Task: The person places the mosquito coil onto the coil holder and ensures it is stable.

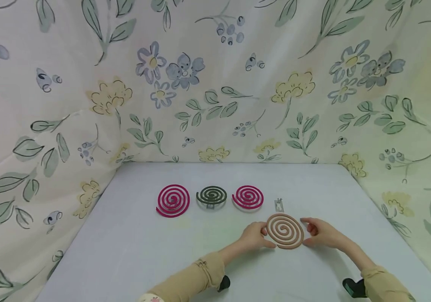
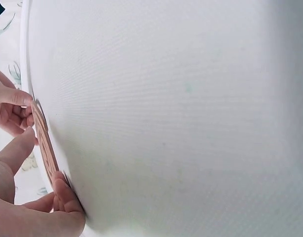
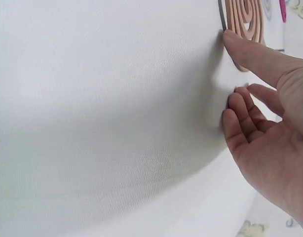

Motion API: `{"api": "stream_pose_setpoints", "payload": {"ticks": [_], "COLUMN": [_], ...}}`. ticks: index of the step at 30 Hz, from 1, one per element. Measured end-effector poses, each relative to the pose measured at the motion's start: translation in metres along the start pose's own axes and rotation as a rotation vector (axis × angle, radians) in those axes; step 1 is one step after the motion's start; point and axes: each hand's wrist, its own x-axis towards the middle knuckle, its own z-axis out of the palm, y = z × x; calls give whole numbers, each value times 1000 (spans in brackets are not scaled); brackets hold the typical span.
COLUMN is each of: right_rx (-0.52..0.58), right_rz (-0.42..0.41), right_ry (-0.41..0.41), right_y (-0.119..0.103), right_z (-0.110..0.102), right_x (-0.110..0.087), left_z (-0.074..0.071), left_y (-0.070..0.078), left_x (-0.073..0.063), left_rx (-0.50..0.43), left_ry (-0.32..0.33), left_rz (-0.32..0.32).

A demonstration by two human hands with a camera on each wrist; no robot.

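A brown mosquito coil point(image 1: 285, 231) is between my hands at the right of the table, close over the white surface. My left hand point(image 1: 254, 235) holds its left side, fingers curled at the edge and thumb along the near rim. In the left wrist view the coil point(image 2: 47, 143) shows edge-on, with the left fingers point(image 2: 65, 197) at one end. My right hand point(image 1: 322, 233) is at the right side; in the right wrist view its thumb point(image 3: 255, 54) reaches the rim, while the other fingers point(image 3: 240, 116) are loosely bent with nothing in them.
A small metal coil stand point(image 1: 278, 205) lies just beyond the brown coil. Leftward in a row are a pink coil point(image 1: 248, 197), a dark green coil point(image 1: 211, 195) on a metal stand and another pink coil point(image 1: 173, 201). A floral cloth point(image 1: 215, 126) hangs behind the white table point(image 1: 132, 251).
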Motion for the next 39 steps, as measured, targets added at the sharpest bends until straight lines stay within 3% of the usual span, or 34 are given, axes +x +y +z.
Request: {"api": "stream_pose_setpoints", "payload": {"ticks": [19,24,28,33,39], "right_rx": [-66,-61,-15,88,262], "right_rz": [-156,-200,-168,-97,-140], "right_ry": [105,170,211,202,191], "right_y": [1,5,7,6,-2], "right_z": [14,21,25,28,27], "right_x": [-4,-4,-4,-3,-3], "left_z": [0,-3,-8,-10,-12], "left_y": [0,-1,-2,-5,-10], "left_x": [-1,-3,-4,0,3], "left_rx": [-156,-237,-328,-469,-560], "left_ry": [9,-9,-31,-60,-109], "left_rz": [-114,-104,-83,-76,-51]}}
